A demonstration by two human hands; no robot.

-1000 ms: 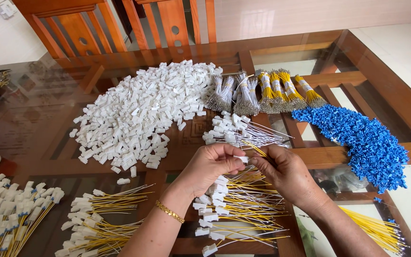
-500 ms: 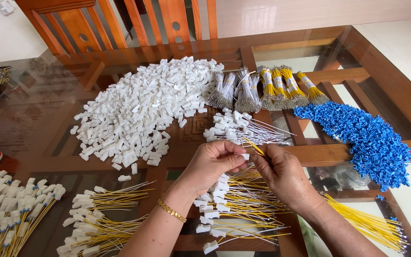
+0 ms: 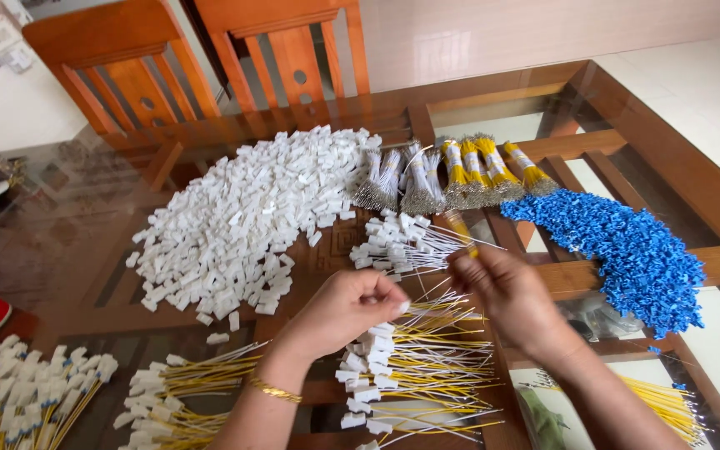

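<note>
The left hand (image 3: pixel 347 308) is seen with its fingers curled together, the thumb and forefinger pinched at the tip on what appears to be a small white connector; the piece itself is too small and too covered to be made out clearly. The right hand (image 3: pixel 506 292) is held just beside it, the two hands close but not touching. Its fingers are closed on a yellow wire (image 3: pixel 462 232), which is blurred and slants up and away from the fingertips towards the far side of the table.

Directly beneath the fingers, a loose heap of yellow and white wires with white ends (image 3: pixel 414 375) is spread on the glass table (image 3: pixel 60 250). Just beyond the fingertips, a smaller bunch of white-ended wires (image 3: pixel 397 244) is laid. Further out from the left hand's knuckles, a large pile of white plastic pieces (image 3: pixel 252 217) is heaped. Well beyond the right hand's fingers, bundles of grey wires (image 3: pixel 402 179) and bundles of yellow wires (image 3: pixel 485 171) are lined up side by side. To the outer side of the right hand, a pile of blue plastic pieces (image 3: pixel 627 250) is stretched along the table. A gold bangle (image 3: pixel 275 390) is worn on the left wrist. Two wooden chairs (image 3: pixel 210 67) are stood at the far edge.
</note>
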